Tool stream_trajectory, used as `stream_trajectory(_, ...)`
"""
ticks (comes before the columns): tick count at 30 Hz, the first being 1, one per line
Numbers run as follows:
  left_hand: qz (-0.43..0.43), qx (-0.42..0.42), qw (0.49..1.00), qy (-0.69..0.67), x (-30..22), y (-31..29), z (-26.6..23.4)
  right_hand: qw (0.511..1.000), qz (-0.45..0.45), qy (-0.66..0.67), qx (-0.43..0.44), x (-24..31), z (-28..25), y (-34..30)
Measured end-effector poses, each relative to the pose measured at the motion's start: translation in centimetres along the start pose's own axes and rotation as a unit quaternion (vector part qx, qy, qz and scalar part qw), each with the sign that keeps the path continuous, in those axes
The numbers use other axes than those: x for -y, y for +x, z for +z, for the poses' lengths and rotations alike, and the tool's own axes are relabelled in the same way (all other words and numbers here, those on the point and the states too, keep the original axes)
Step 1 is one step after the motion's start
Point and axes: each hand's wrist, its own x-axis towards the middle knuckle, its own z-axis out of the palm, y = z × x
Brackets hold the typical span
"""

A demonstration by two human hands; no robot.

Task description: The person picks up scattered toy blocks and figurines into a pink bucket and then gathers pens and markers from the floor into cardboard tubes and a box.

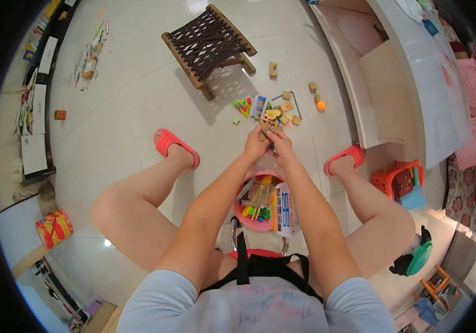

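My left hand (256,145) and my right hand (280,144) come together above the floor, fingers closed on a small tan wooden block (264,135). Its exact shape is partly hidden by the fingers. Just beyond lie a yellow toy piece (272,114), a small blue-and-white box (259,106), a green-and-red triangular piece (242,106) and several wooden blocks (286,95). Below my hands, between my legs, stands a pink tub (238,210). It holds colourful toy pieces, clear plastic items and a white-and-blue package (284,208).
A woven-top wooden stool (210,47) stands ahead. An orange ball (320,105) and an arched block (273,70) lie to the right. Pencils (91,58) are scattered far left. A white cabinet (371,83) and orange basket (385,178) stand on the right.
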Motion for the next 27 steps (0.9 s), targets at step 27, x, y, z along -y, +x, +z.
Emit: stream_trajectory(27,-0.054,0.005,0.971,0.233,-0.5,-20.9,-0.5,0.902,-0.184,-0.26,-0.293,-13.8,-6.3,-11.8)
